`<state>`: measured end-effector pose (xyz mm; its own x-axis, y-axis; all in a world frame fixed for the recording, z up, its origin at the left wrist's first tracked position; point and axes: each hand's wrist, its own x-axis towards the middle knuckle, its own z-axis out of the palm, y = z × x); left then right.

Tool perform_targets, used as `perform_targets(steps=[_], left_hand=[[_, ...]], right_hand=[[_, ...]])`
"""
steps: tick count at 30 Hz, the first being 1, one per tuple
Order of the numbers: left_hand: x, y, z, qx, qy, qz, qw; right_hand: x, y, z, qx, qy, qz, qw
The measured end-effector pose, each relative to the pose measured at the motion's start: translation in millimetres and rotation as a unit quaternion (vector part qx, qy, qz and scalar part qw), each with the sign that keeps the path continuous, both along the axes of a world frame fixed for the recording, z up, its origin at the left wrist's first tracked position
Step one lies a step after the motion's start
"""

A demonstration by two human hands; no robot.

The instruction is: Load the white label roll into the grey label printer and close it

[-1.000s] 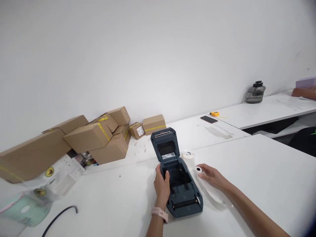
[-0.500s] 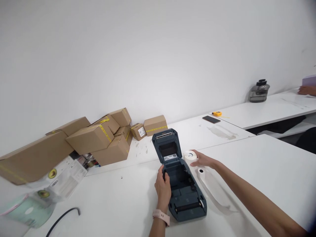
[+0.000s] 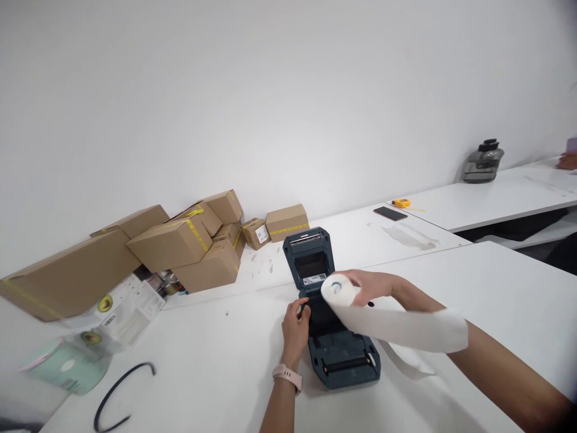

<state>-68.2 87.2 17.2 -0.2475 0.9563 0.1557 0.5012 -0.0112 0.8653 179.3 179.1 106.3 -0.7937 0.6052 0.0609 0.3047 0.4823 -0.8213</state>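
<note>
A dark blue-grey label printer (image 3: pixel 345 349) lies on the white table with its lid (image 3: pixel 311 248) swung up and back. My left hand (image 3: pixel 295 331) is closed on the printer's left side, its fingertips curled over the edge of the inner bay. My right hand (image 3: pixel 373 286) grips a white label roll (image 3: pixel 332 293) just above the bay. From this roll a loose paper strip (image 3: pixel 415 329) trails to the right, in front of my right forearm. Below that, another strip of paper (image 3: pixel 408 364) lies on the table. Behind my right hand, a second roll shows only its dark core.
Cardboard boxes (image 3: pixel 171 245) are piled at the back left, near plastic packages (image 3: pixel 130 319) and a mint-green pouch (image 3: pixel 67 367). A black curved band (image 3: pixel 110 391) lies at front left. Further right are a phone (image 3: pixel 390 213), a yellow tape measure (image 3: pixel 401 203) and a jug (image 3: pixel 483 162).
My right hand has lifted the label roll from beside the printer and moved it left, above the bay. Its paper strip has unwound behind it. My left hand stays at the printer's left side.
</note>
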Motion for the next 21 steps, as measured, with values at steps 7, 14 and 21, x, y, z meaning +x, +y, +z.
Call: perform_targets(steps=[7, 14, 21], left_hand=[[-0.6, 0.9, 0.8, 0.001, 0.000, 0.005, 1.000], [0.7, 2.8, -1.1, -0.002, 0.003, 0.016, 1.000], [1.3, 2.3, -3.5, 0.002, 0.013, 0.011, 1.000]], right_hand=[[-67.7, 8.2, 5.0, 0.076, -0.237, 0.109, 0.962], [-92.4, 20.0, -21.1, 0.131, -0.323, 0.110, 0.931], [-97.3, 25.0, -44.3, 0.138, -0.349, 0.115, 0.920]])
